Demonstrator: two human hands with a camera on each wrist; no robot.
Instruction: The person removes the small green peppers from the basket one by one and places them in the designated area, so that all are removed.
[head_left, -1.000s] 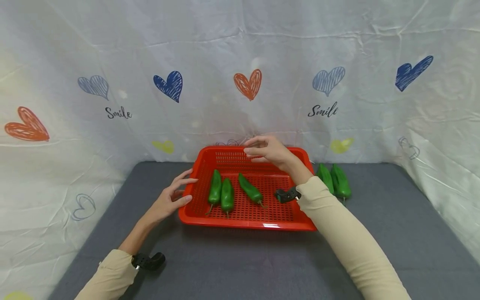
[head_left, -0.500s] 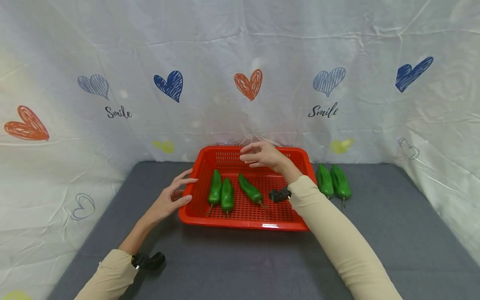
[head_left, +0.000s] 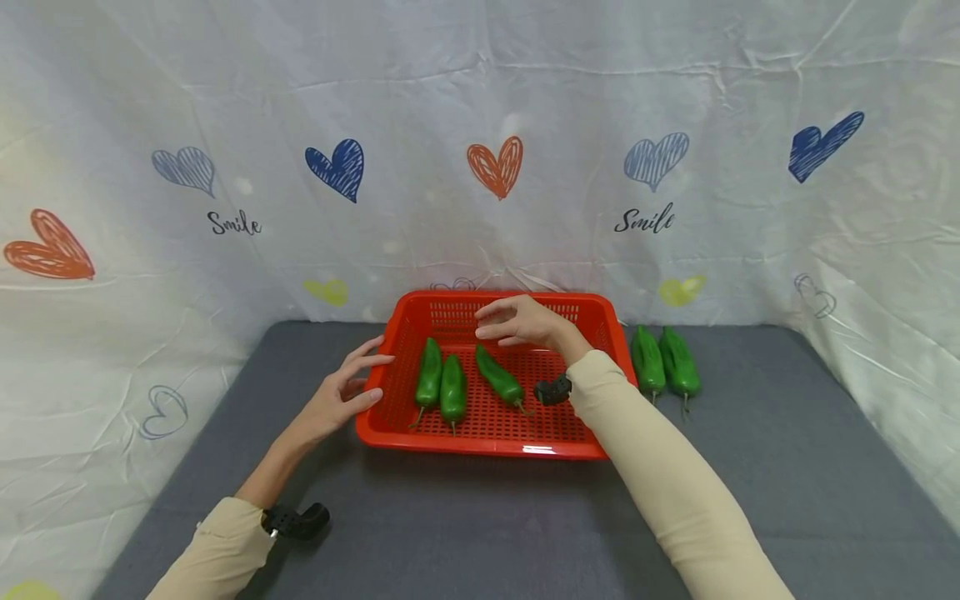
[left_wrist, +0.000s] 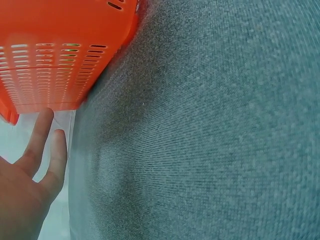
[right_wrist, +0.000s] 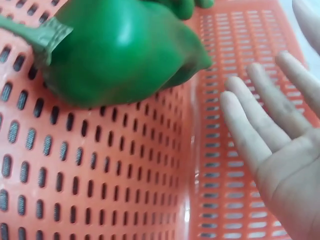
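Note:
A red plastic basket point(head_left: 480, 447) with slotted walls stands at the middle of the table. Inside it lie three green peppers: one at the left point(head_left: 430, 373), one beside it point(head_left: 453, 390), and a slanted one point(head_left: 499, 377) nearer the middle. My left hand point(head_left: 337, 396) rests at the basket's left rim with fingers spread. Over the basket's back half hovers my right hand point(head_left: 525, 322), fingers loosely extended and holding nothing. In the right wrist view its fingers are apart from the closest pepper point(right_wrist: 120, 52).
Two more green peppers point(head_left: 648, 362) point(head_left: 679, 363) lie on the grey table cloth point(head_left: 787, 467) just right of the basket. Behind the table hangs a pale curtain point(head_left: 420, 83) printed with hearts. Black straps point(head_left: 296, 522) are on both wrists.
My right hand has moved slightly left and down, lower over the basket. The left hand and the peppers have stayed in place.

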